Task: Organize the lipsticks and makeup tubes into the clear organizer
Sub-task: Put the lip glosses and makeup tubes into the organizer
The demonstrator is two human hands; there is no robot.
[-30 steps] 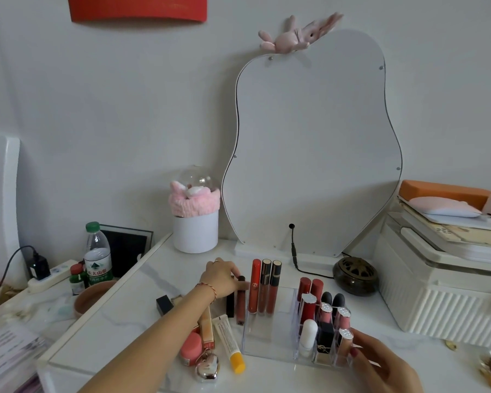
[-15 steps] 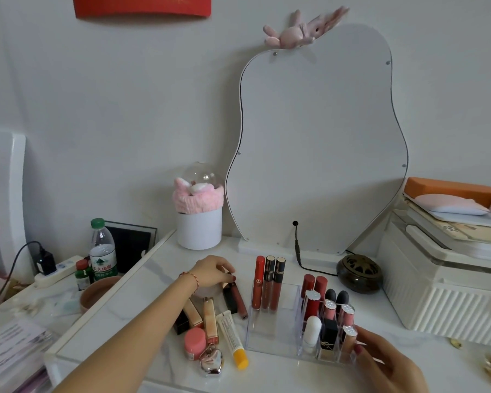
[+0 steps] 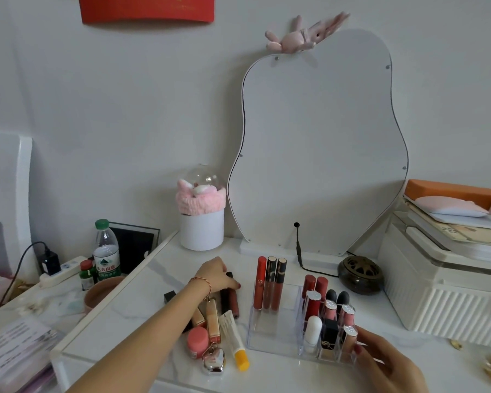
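Note:
The clear organizer (image 3: pixel 270 333) stands on the white table. Three lip gloss tubes (image 3: pixel 270 282) stand in its back left slot, and several lipsticks (image 3: pixel 329 307) fill the grid on its right. My left hand (image 3: pixel 217 275) lies just left of it, fingers curled over a dark lip gloss tube (image 3: pixel 233 304) lying on the table. My right hand (image 3: pixel 380 364) holds the organizer's front right corner. Loose beside my left forearm lie peach tubes (image 3: pixel 211 319), a pink jar (image 3: pixel 196 341), a silver heart case (image 3: pixel 213 361) and a white tube with a yellow cap (image 3: pixel 234 341).
A wavy mirror (image 3: pixel 318 151) leans on the wall behind, with a cable (image 3: pixel 298 251) at its foot. A white cup (image 3: pixel 201 231) stands back left, a brass burner (image 3: pixel 359 275) and a white ribbed box (image 3: pixel 451 302) right. A water bottle (image 3: pixel 106 251) stands on the lower side table.
My left hand went down and left from beside the organizer's gloss tubes to the table, taking the dark tube with it. My right hand stayed on the organizer's corner.

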